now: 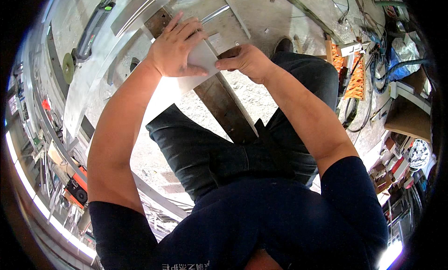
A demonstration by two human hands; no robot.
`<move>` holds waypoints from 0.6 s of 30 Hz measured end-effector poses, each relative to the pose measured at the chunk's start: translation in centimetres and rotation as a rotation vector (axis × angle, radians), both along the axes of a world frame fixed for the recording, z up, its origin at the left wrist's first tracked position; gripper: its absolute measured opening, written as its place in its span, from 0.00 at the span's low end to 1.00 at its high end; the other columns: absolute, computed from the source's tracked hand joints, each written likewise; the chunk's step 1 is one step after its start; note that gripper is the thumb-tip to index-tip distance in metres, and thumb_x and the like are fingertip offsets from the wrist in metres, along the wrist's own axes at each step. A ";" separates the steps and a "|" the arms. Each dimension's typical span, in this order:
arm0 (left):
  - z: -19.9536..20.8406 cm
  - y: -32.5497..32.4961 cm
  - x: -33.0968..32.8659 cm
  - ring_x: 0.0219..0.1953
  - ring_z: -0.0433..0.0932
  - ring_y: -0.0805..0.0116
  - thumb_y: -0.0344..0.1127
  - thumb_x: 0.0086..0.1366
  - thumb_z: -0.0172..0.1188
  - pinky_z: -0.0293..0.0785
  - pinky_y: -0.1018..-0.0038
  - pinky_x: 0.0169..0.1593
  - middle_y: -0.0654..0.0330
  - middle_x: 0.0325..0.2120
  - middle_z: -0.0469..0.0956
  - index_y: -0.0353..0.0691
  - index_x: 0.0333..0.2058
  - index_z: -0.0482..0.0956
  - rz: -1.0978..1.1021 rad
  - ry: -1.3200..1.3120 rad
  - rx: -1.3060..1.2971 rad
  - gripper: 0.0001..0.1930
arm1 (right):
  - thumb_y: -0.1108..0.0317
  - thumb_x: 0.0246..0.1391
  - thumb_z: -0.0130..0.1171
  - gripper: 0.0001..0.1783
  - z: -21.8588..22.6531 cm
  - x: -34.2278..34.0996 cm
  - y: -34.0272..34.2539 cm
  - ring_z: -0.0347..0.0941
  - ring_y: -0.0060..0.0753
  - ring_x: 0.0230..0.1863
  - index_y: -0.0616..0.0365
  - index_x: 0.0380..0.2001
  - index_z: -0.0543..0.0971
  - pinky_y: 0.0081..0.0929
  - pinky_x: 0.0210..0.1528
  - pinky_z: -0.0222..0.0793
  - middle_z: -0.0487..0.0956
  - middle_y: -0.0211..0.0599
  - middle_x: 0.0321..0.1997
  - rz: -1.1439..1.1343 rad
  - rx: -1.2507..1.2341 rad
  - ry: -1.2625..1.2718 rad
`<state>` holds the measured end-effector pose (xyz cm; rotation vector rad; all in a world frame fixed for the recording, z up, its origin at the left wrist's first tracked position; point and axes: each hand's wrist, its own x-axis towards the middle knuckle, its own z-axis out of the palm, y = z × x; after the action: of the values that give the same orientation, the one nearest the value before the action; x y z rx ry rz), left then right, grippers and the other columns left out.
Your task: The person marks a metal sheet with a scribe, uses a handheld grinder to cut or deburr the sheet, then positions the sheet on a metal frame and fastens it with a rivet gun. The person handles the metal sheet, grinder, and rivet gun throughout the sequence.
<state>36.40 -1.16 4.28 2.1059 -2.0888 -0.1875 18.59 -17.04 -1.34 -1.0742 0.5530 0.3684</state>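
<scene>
A pale grey flat sheet piece (203,57), looking like metal, lies tilted across a rusty steel bar (223,107) between my legs. My left hand (177,48) rests on the sheet with its fingers spread and the thumb apart, pointing right. At the sheet's right edge my right hand (246,62) is closed, thumb and bent fingers pinching that edge. Part of the sheet's left side is lost in bright glare. The undersides of my right fingers are hidden.
An angle grinder (93,30) with a greenish disc (68,68) lies on the bench at the left. Another metal piece (137,11) sits beyond my left hand. Orange-strapped items (355,79), cables and a cardboard box (410,114) crowd the right. An orange-black machine (77,188) stands lower left.
</scene>
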 end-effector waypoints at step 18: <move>-0.7 -0.2 0.0 0.61 0.66 0.57 0.62 0.37 0.72 0.45 0.51 0.72 0.58 0.50 0.73 0.45 0.48 0.75 0.005 -0.038 0.073 0.40 | 0.62 0.42 0.75 0.23 -1.5 -0.7 -0.5 0.73 0.28 0.35 0.68 0.38 0.84 0.25 0.41 0.68 0.82 0.37 0.34 0.036 0.023 0.015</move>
<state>36.41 -1.32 3.63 2.1726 -2.1288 -0.2273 17.91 -17.54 -2.85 -1.0609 0.5427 0.4136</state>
